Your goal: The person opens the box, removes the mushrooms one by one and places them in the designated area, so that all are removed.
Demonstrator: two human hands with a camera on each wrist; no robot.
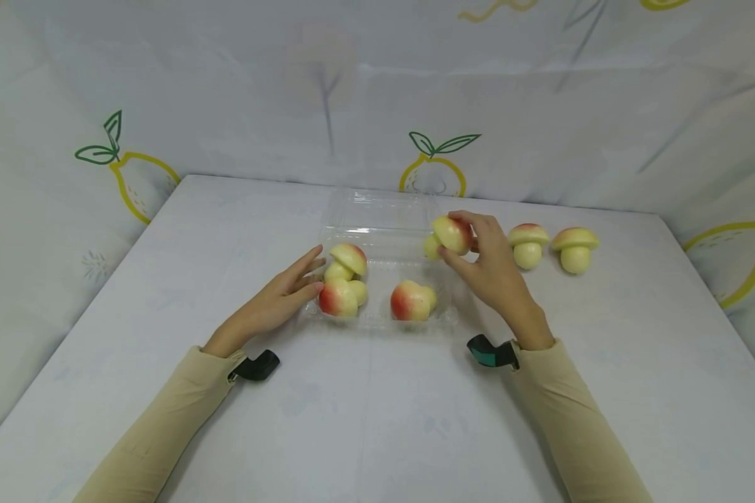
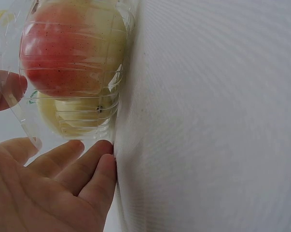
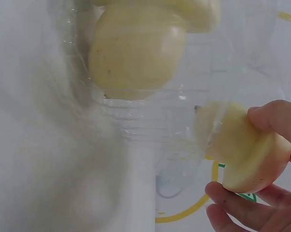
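In the head view a clear plastic clamshell box [image 1: 380, 307] lies with its lid folded back. Two yellow mushrooms with reddish caps, one upper [image 1: 347, 259] and one lower [image 1: 338, 298], lie in its left side; another mushroom [image 1: 410, 301] lies front right. My right hand [image 1: 493, 262] holds a mushroom [image 1: 454, 234] between thumb and fingers, above the box's back right part. In the right wrist view its stem [image 3: 215, 128] points toward the box. My left hand [image 1: 279, 297] rests against the box's left side, fingers [image 2: 94, 166] fairly straight along the wall and thumb near the rim.
Two more mushrooms, a nearer one [image 1: 528, 246] and a farther one [image 1: 575, 249], stand on the white table [image 1: 365, 419] to the right of my right hand. Behind the table hangs a white cloth [image 1: 239, 91] printed with lemons. A black camera mount is on each wrist.
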